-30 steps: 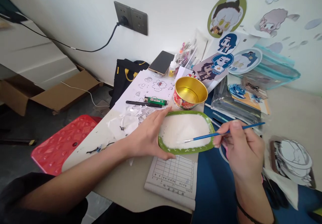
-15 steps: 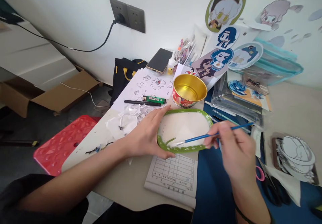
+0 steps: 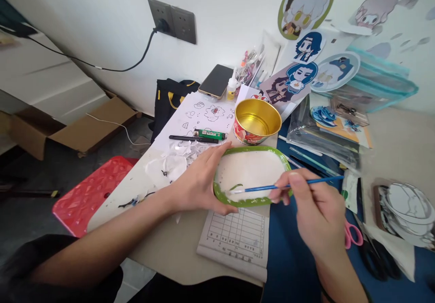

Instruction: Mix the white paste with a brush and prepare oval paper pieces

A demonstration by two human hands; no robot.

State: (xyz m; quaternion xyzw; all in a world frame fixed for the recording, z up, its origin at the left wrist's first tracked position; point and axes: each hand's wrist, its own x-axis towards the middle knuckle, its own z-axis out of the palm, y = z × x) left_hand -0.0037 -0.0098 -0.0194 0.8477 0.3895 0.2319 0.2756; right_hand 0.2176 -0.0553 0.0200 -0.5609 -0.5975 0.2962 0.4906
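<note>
My left hand (image 3: pixel 200 180) grips the left end of a green-rimmed oval tray (image 3: pixel 253 202), thumb along the near edge and fingers along the far side. White covers the tray's inside, with a short curved green streak at its lower left. A blue paintbrush (image 3: pixel 261 188) is pinched in my right hand (image 3: pixel 312 198) at the right of the tray. Its pale tip touches or hovers over the white beside the streak; which, I cannot tell. Just behind the tray stands a gold-lined round tin (image 3: pixel 257 119).
Paper scraps (image 3: pixel 175 162), a black pen (image 3: pixel 193 139) and a green lighter (image 3: pixel 210 134) lie left of the tin. A notebook (image 3: pixel 234 244) is at the near edge. Scissors (image 3: pixel 379 253) and stacked paper cutouts (image 3: pixel 408 207) lie right. A red stool (image 3: pixel 95 192) stands left.
The brush has shifted slightly left with my right hand, its tip now nearer the tray's left end. The green streak looks shorter. The view has moved slightly.
</note>
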